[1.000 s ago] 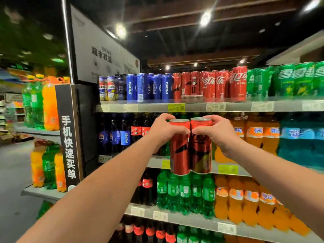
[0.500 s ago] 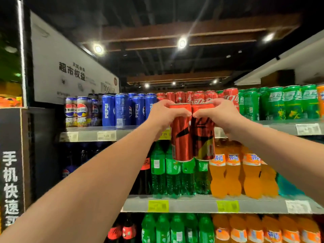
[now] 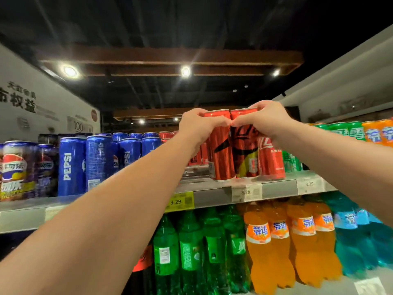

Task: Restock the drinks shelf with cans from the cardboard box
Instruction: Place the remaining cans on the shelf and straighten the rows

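Two tall red cola cans stand side by side, upright, at the front edge of the top shelf (image 3: 276,189). My left hand (image 3: 197,126) grips the top of the left red can (image 3: 221,154). My right hand (image 3: 265,120) grips the top of the right red can (image 3: 245,154), which carries a black and yellow print. Their bases sit at shelf level; whether they touch it I cannot tell. More red cans (image 3: 271,160) stand behind and to the right. The cardboard box is out of view.
Blue Pepsi cans (image 3: 71,165) fill the top shelf's left part, green cans (image 3: 348,133) and orange cans (image 3: 376,135) its right. The shelf below holds green bottles (image 3: 189,245), orange bottles (image 3: 276,237) and blue bottles (image 3: 348,226). Price tags line the shelf edge.
Both hands have lifted the pair of red cans from mid-shelf height up to the top shelf's front edge. The view has tilted upward and come closer.
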